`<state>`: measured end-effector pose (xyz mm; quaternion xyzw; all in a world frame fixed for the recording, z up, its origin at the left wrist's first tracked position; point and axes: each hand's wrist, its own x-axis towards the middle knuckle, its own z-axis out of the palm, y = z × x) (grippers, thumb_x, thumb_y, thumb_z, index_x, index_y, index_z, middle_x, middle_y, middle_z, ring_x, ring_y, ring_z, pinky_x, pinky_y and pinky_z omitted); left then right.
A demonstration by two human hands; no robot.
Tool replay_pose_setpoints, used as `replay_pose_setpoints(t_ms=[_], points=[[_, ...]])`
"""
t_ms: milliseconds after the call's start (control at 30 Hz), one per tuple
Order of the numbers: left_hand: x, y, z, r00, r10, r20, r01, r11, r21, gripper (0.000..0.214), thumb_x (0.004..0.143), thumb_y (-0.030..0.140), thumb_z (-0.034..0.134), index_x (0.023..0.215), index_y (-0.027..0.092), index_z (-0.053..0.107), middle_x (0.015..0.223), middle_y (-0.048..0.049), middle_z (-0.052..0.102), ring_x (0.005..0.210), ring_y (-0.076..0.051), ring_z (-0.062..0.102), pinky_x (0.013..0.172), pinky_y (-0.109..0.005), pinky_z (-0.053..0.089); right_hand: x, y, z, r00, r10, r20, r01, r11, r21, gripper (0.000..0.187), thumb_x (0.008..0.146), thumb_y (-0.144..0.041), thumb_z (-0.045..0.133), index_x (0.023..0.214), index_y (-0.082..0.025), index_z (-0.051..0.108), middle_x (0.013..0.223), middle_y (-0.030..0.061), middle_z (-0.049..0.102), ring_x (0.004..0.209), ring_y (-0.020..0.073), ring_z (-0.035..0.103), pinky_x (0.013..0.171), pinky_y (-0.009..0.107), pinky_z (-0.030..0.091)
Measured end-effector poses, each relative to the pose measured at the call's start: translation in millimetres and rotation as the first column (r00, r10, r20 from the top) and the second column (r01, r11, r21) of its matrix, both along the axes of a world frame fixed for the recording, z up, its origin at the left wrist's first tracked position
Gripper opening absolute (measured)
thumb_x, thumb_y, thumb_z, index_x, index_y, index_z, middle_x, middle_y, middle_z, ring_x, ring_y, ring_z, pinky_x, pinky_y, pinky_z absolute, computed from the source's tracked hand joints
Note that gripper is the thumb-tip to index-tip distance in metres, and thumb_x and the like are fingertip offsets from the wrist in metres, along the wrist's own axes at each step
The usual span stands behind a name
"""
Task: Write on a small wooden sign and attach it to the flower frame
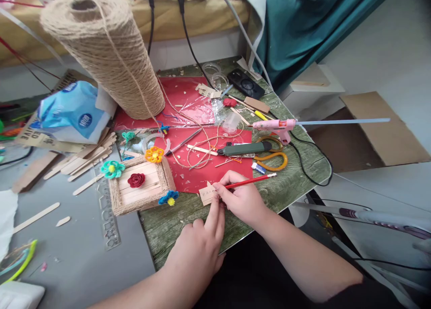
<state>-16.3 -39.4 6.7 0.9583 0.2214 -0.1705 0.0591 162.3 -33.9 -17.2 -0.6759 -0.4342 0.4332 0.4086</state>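
My right hand (240, 197) is closed around a red pencil (256, 180), its tip resting on a small wooden tag (206, 194) that lies on the green wood-grain board (289, 183). With my left hand (198, 248), the index finger stretched out, I press down the tag's lower edge. Just left of the tag lies a twine-wrapped stick frame (141, 183) carrying a red rose and yellow, teal and blue flowers.
A big cone of jute twine (107, 49) stands at the back on red paper (202, 161). A pink glue gun (276, 126), orange scissors (272, 158), a green tool (244, 149), a phone (245, 83), loose craft sticks (84, 158) and a blue tissue pack (72, 111) lie around.
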Motion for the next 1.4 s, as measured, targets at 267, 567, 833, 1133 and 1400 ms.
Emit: replay_pose_setpoints(t_ms=[267,567,833,1133,1400], points=[[0.5,0.6,-1.0,1.0,-0.007,0.008,0.007,1.0,0.026,0.103,0.082,0.062,0.072,0.162,0.009,0.035,0.169,-0.0313,0.015,0.073,-0.021,0.067,0.055,-0.036,0.056,-0.3,-0.5,-2.2,0.999,0.009,0.033,-0.01,1.0,0.02,0.025,0.099,-0.038,0.066,0.079,-0.024,0.059,0.072,-0.001,0.064,0.069,0.018,0.065,0.063,0.031,0.052],[-0.2,0.4,0.7,1.0,-0.016,0.008,0.016,1.0,0.026,0.104,0.082,0.062,0.072,0.162,0.007,0.034,0.169,-0.0321,0.014,0.073,-0.021,0.068,0.055,-0.036,0.058,0.3,-1.7,-2.2,0.999,0.02,0.049,-0.021,1.0,0.02,0.025,0.1,-0.039,0.064,0.08,-0.024,0.059,0.072,-0.0013,0.064,0.068,0.0173,0.064,0.064,0.031,0.051],[0.0,0.1,-0.6,1.0,-0.021,0.009,0.021,0.999,0.026,0.106,0.082,0.062,0.071,0.162,0.003,0.032,0.168,-0.0332,0.013,0.071,-0.022,0.067,0.055,-0.038,0.059,0.6,-0.5,-2.3,1.0,0.016,0.016,-0.016,1.0,0.007,0.026,0.099,-0.04,0.065,0.079,-0.023,0.059,0.071,-0.001,0.065,0.068,0.0172,0.064,0.063,0.03,0.051],[0.1,0.2,-3.2,1.0,-0.01,0.0,0.01,1.0,0.024,0.105,0.082,0.064,0.07,0.162,0.006,0.033,0.169,-0.0311,0.013,0.073,-0.021,0.068,0.054,-0.036,0.058,0.1,-1.3,-3.1,0.999,0.016,0.036,-0.016,1.0,0.012,0.028,0.1,-0.04,0.064,0.079,-0.023,0.057,0.07,-0.0018,0.063,0.065,0.0164,0.062,0.063,0.03,0.049],[-0.7,-0.2,-4.8,1.0,-0.011,0.006,0.011,1.0,0.012,0.106,0.082,0.062,0.071,0.162,0.006,0.032,0.17,-0.032,0.011,0.073,-0.022,0.068,0.054,-0.037,0.058,-0.5,-1.7,-3.9,0.999,0.01,0.052,-0.013,0.998,0.055,0.028,0.1,-0.039,0.063,0.078,-0.023,0.056,0.07,-0.0017,0.062,0.063,0.0158,0.059,0.06,0.029,0.048]])
